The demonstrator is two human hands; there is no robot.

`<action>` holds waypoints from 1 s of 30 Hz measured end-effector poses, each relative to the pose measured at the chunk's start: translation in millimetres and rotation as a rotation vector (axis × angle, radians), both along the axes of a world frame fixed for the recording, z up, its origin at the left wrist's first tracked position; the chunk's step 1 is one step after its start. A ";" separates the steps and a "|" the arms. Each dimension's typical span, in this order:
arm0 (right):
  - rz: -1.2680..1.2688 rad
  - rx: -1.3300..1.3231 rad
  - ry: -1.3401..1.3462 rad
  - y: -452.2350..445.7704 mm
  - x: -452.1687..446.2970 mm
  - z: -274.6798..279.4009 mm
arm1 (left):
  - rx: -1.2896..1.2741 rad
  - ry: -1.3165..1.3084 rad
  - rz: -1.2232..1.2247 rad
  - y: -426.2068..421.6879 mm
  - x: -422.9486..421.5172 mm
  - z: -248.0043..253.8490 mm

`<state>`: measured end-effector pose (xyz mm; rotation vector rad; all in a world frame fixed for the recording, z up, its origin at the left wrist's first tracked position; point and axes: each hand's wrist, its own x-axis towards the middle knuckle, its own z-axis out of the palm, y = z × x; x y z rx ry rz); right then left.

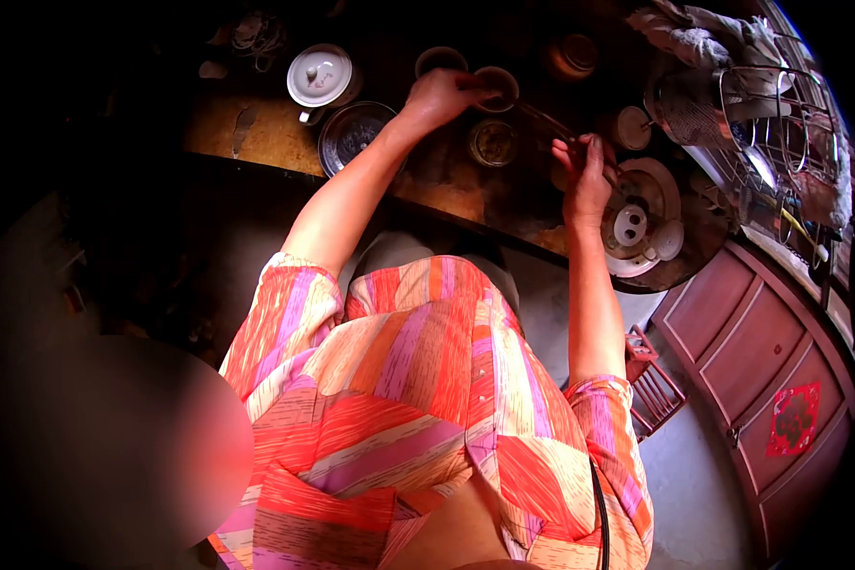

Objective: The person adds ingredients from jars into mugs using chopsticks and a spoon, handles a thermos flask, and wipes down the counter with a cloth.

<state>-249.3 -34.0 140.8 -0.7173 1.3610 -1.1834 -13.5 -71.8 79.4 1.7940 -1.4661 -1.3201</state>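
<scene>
My left hand (439,99) is at the upper middle, its fingers closed on the near side of a small round cup (497,87). A second cup (441,61) stands just behind that hand. My right hand (589,179) holds a thin dark stick-like utensil (545,120), which slants up and left toward the cup. Its tip is too dark to make out. Between my hands, a little nearer to me, stands an open glass jar (492,142) with yellowish-brown contents.
A white lidded mug (320,76) and a dark round plate (355,133) are at the left of the wooden table (247,128). At the right are a tray with white teaware (629,226), a small lidded pot (633,127) and a wire rack (779,123). An amber jar (574,57) stands farther back.
</scene>
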 end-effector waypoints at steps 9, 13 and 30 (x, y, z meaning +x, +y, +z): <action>-0.038 0.044 -0.025 -6.9 -1.9 -5.9 | 0.033 0.008 0.039 -2.0 5.4 -17.0; -0.055 0.077 -0.037 -10.1 -8.6 -12.0 | 0.072 0.105 0.105 -1.6 7.5 -22.0; 0.058 0.056 0.112 -16.6 3.2 -28.3 | 0.157 0.410 0.282 12.7 16.6 17.6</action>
